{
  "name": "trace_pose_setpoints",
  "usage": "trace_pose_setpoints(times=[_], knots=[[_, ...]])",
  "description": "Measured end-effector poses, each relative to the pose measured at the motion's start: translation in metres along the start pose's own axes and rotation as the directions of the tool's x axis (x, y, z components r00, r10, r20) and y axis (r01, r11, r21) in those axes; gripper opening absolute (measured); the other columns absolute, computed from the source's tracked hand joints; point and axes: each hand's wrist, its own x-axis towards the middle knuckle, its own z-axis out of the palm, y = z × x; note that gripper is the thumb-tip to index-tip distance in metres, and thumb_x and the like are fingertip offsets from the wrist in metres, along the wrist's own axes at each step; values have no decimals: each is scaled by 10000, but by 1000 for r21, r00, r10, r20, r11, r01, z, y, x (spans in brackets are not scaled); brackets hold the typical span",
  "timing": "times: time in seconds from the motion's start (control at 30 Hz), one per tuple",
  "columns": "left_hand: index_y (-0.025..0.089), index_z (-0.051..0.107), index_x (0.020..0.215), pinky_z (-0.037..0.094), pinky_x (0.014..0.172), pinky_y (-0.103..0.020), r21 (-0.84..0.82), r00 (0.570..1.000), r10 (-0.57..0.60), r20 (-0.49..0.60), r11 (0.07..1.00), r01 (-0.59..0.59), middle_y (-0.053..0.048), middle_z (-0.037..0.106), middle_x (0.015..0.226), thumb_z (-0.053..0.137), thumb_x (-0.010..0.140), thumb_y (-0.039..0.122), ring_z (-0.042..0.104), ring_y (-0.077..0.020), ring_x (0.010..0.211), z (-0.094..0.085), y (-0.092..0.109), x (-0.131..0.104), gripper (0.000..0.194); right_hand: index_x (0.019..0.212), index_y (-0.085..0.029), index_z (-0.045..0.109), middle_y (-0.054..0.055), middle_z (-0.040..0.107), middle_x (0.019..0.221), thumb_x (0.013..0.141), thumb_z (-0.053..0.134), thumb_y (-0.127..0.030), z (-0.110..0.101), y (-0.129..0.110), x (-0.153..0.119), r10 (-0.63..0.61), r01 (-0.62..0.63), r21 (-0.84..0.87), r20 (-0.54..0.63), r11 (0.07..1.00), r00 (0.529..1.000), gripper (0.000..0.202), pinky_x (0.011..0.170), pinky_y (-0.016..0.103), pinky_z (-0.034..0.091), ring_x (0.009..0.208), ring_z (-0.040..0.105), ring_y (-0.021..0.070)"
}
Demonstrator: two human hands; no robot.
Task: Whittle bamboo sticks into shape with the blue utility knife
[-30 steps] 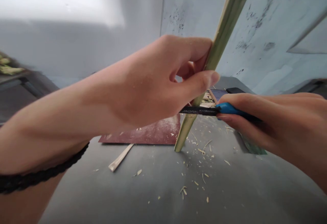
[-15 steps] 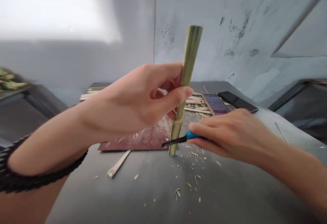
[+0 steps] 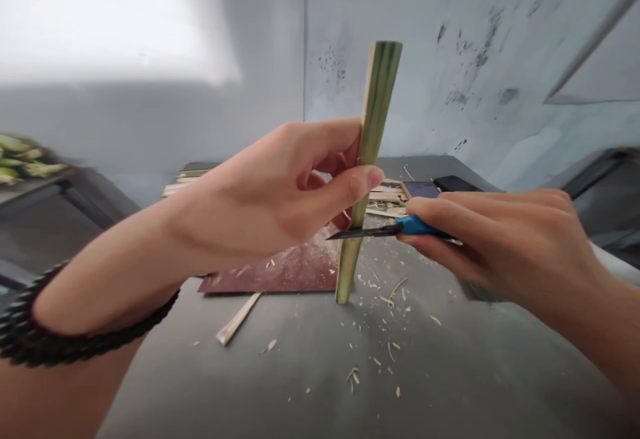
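My left hand [image 3: 295,192] pinches a green bamboo strip [image 3: 379,105] between thumb and fingers. The strip stands nearly upright, leaning a little right at the top, with its lower end on the grey table [image 3: 300,365]. In my right hand [image 3: 510,239] is a utility knife [image 3: 419,225] with a blue handle and dark blade. Its blade lies across the strip, just below my left thumb, at about the height of the node. Behind the strip's lower part lies a dark red sheet [image 3: 275,275], dusted with scraps.
Thin shavings [image 3: 390,299] and a loose pale strip [image 3: 239,319] lie on the table. Further back are more pale strips [image 3: 385,194] and two phones, one lit [image 3: 421,189] and one black [image 3: 455,184]. A wall [image 3: 425,59] rises behind. Another surface with green pieces [image 3: 25,159] stands at left.
My right hand has moved the knife up along the strip, from near its lower end to about the node. My left hand keeps its hold, and the view has shifted slightly.
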Motion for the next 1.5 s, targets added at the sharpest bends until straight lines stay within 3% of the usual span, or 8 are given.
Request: trace_pose_setpoints(times=[0.13,0.33,0.43,0.6,0.77,0.93,1.1,1.5], knots=[[251,675,951,522,589,-289,62,1000,-22,15,998,21,2,783,825,667,1129,234,732,-172,725,-2,1,0,179,1013,-265,734,-31,737,720,1290,586,-424,3,2,0,-1,1,94,1,996,1000,352,493,319,373,549,612,133],[232,736,982,594,663,-253,-35,999,18,29,999,-17,4,838,869,653,1128,188,796,-167,776,-1,-1,-2,173,1054,-254,737,-23,765,727,1300,545,-426,0,5,2,-70,68,128,16,989,997,356,484,347,395,529,630,137],[235,728,956,603,668,-229,-49,1000,-11,13,999,12,23,822,864,665,1111,165,802,-156,777,-1,-2,-1,181,1110,-254,747,-30,774,737,1292,570,-395,0,4,2,-39,41,113,-13,993,999,291,486,341,406,542,646,131],[234,731,961,528,607,-263,33,999,1,43,999,-2,16,779,838,673,1135,194,734,-152,728,-4,1,0,188,1028,-272,727,-32,746,713,1280,601,-389,3,0,-1,21,-20,33,-32,999,999,305,481,358,368,520,584,142],[223,742,1002,449,590,-281,142,999,1,53,990,-9,9,778,890,612,1204,228,743,-152,748,-6,0,-1,240,1098,-281,707,-28,797,757,1281,605,-376,10,-5,-5,39,-37,46,-44,998,998,230,502,357,388,581,687,152],[192,754,1023,494,662,-253,132,999,-18,31,991,14,6,788,881,592,1210,198,737,-127,785,-5,-1,0,247,1038,-296,684,-43,752,685,1274,615,-372,15,-6,-8,79,-75,71,-57,995,995,257,492,353,388,539,691,152],[242,760,971,470,586,-286,110,1000,7,-9,994,-6,12,789,841,679,1162,247,794,-183,756,-5,-3,-2,208,1063,-308,740,-42,741,665,1268,608,-381,13,-5,-9,100,-98,72,-26,993,995,254,520,367,395,543,687,172],[245,767,944,374,528,-251,140,1000,24,-15,990,-21,44,734,799,661,1185,281,699,-120,650,-4,-1,-4,265,1013,-258,764,-23,728,675,1248,667,-358,7,-8,-6,69,-67,49,-39,997,997,274,516,383,348,539,607,146]])
